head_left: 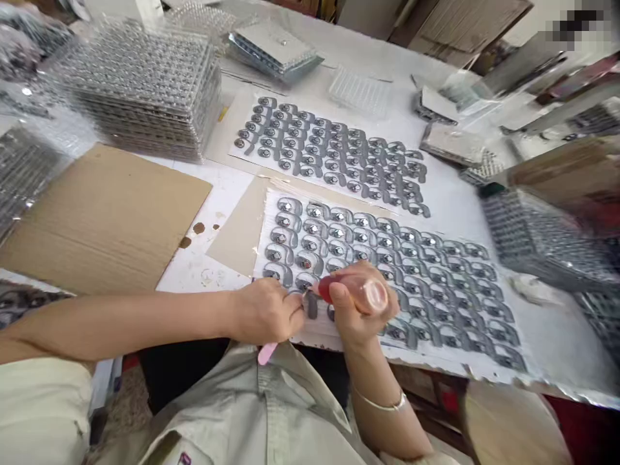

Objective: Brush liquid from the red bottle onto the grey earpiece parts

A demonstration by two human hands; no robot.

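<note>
My left hand (pixel 265 311) is closed around a slim tool with a pink end (pixel 267 353), perhaps tweezers; most of it is hidden in the fist. In my right hand (pixel 361 316) is a small squeeze bottle (pixel 361 292) of pinkish liquid, tilted with its red tip (pixel 325 289) pointing left. Both hands meet over the near edge of a white sheet (pixel 264 223) bearing rows of grey curved pieces (pixel 386 242) with shiny round centres. The bottle's tip is close to one piece at the front left, partly covered by my fingers.
A second sheet of similar pieces (pixel 334 145) lies farther back. To the left are a tall stack of clear trays (pixel 145 97) and brown cardboard (pixel 106 219). More packed trays (pixel 542 232) stand at right, a clear tray (pixel 358 90) behind. The table edge is near my waist.
</note>
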